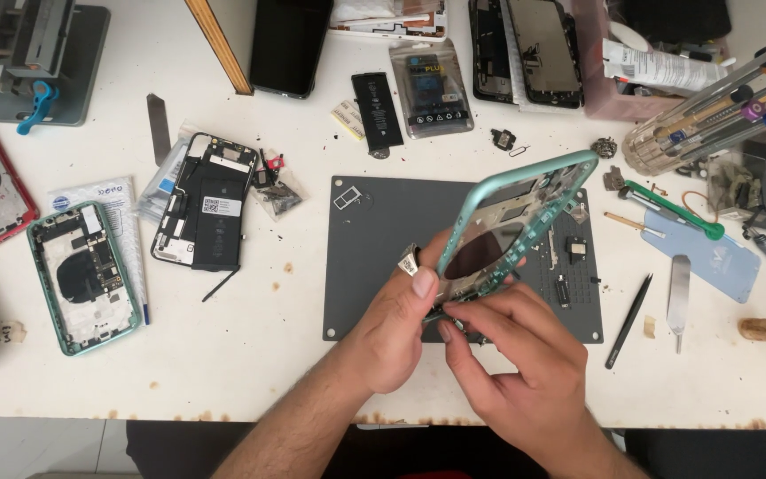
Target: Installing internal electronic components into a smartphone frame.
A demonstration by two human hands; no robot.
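From the head view, the left hand [392,328] grips the lower edge of a green phone frame [518,222], thumb pressed on its near rim and the other fingers closed behind it, holding it tilted up off the dark work mat [374,266]. The frame rises up and to the right from those fingertips, its far corner well above them. The right hand [511,359] sits just below the frame's lower end, its thumb and forefinger pinched narrowly at the bottom edge beside the left thumb; what lies between them is too small to tell.

Beyond the right fingers, on the mat, lie small black parts [575,250]. To the right of that hand rest a black spudger [629,321], a flat metal pry tool [678,297] and a green-handled tool [671,208]. Left of the left fingers, well apart, lie an opened black phone [210,204] and an opened green phone [84,275]. Far above the fingers lies a loose black battery [377,109], and up to the right stands a rack of screwdrivers [711,111].
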